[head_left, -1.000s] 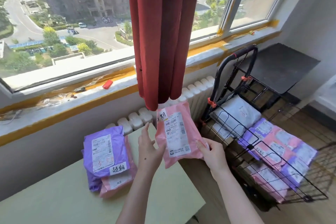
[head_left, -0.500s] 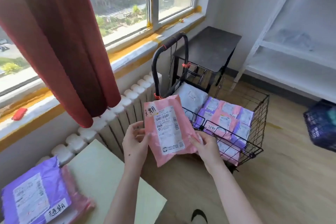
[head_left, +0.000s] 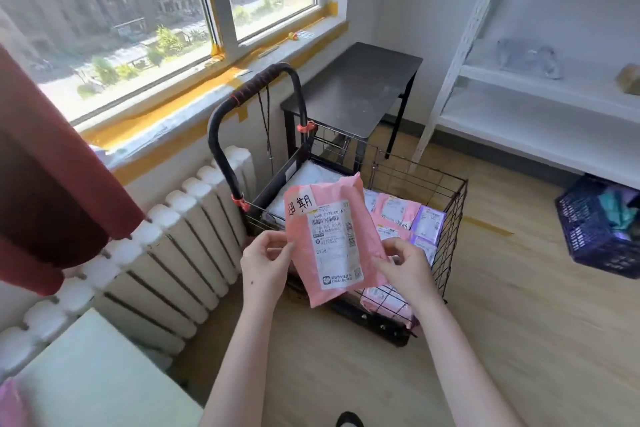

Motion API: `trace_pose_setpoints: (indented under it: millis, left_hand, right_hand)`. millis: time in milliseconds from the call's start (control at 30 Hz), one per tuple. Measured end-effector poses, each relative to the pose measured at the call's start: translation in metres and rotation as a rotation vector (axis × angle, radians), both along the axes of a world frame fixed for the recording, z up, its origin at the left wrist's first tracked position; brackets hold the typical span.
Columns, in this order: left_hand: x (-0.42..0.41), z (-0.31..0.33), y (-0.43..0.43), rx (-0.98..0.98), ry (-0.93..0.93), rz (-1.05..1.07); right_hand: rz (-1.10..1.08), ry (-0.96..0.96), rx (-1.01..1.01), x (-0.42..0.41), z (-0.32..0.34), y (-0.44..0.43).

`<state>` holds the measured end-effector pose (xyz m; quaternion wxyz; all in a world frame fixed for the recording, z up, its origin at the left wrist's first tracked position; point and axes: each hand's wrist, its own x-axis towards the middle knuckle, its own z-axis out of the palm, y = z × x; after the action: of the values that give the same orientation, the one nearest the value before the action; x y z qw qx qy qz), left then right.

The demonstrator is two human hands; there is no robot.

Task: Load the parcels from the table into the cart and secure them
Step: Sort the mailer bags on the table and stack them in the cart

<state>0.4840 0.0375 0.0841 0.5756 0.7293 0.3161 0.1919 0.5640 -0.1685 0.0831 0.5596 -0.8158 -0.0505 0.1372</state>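
Observation:
A pink parcel with a white shipping label is held upright over the near edge of the black wire cart. My left hand pinches its left edge and my right hand grips its right edge. Inside the cart lie several pink and purple parcels and a white one at the handle end. The pale green table fills the lower left corner, with a sliver of a pink parcel at the frame's left edge.
A white radiator runs under the window left of the cart. A dark side table stands behind the cart. White shelving lines the right wall, with a dark blue crate below it. A red curtain hangs at left.
The view has swung right from the table toward the cart. Both hands have carried the pink parcel from over the table to above the cart's near edge.

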Motion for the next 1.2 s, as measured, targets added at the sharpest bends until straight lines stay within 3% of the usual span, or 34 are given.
trace_pose_setpoints:
  millis: [233,600,867,967,1067,1200]
  left_hand:
    - [0.048,-0.008,-0.036,-0.055,0.047,-0.054]
    - [0.133,-0.023,-0.025,-0.001,0.055,-0.219]
    - [0.229,-0.036,0.005,0.275,0.065,-0.633]
    - [0.256,-0.050,0.013,0.367,0.076,-0.788]
    - [0.279,-0.068,0.019,0.411,0.125,-0.920]
    - [0.312,-0.095,0.021,0.515,0.182,-1.095]
  right_hand:
    - [0.025,-0.128,-0.313,0.049,0.005,-0.044]
    - [-0.052,-0.095,-0.420,0.108,-0.015,-0.039]
    - [-0.098,0.083,-0.459,0.148,-0.077,0.004]
    - [-0.243,0.092,-0.399,0.161,-0.091,0.019]
    - [-0.448,-0.005,-0.395,0.172,-0.091,0.028]
    - [-0.475,-0.207,-0.422,0.189,-0.108,0.029]
